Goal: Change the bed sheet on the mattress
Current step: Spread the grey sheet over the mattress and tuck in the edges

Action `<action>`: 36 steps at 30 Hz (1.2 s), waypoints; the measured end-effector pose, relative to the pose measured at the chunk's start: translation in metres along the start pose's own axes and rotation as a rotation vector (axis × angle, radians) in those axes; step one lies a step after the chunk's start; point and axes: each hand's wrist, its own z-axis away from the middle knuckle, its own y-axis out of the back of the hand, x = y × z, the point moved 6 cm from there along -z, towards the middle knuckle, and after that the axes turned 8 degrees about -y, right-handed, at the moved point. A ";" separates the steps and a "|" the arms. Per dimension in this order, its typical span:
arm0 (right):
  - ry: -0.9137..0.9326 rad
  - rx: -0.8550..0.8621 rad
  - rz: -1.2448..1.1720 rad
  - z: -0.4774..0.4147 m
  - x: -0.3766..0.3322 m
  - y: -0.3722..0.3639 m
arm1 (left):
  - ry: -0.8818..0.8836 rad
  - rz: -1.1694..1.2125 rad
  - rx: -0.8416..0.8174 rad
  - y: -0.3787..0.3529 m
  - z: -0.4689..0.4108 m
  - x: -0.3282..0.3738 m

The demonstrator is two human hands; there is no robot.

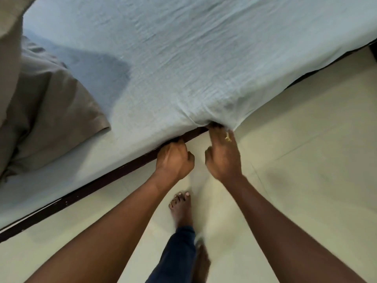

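The pale blue sheet [183, 58] lies spread over the mattress [40, 180]. Its near edge is bunched where the right hand [223, 156] digs its fingers into the folds and grips the cloth. Just beside it the left hand [173, 160] curls at the dark bed frame [81, 193]; I cannot tell whether it holds any sheet. A grey pillow [51, 103] lies at the left, and a bare foot [181, 209] stands on the tiled floor [306, 160].

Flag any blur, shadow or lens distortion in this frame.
Head view: motion blur smears the rear foot and softens the right hand; a soft dark shadow lies on the light blue sheet beside the grey pillow; wide-angle stretch broadens the forearms toward the bottom corners; no glare.
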 end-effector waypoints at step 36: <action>0.012 0.101 0.217 -0.095 0.143 0.073 | -0.142 0.006 -0.018 -0.024 -0.118 0.150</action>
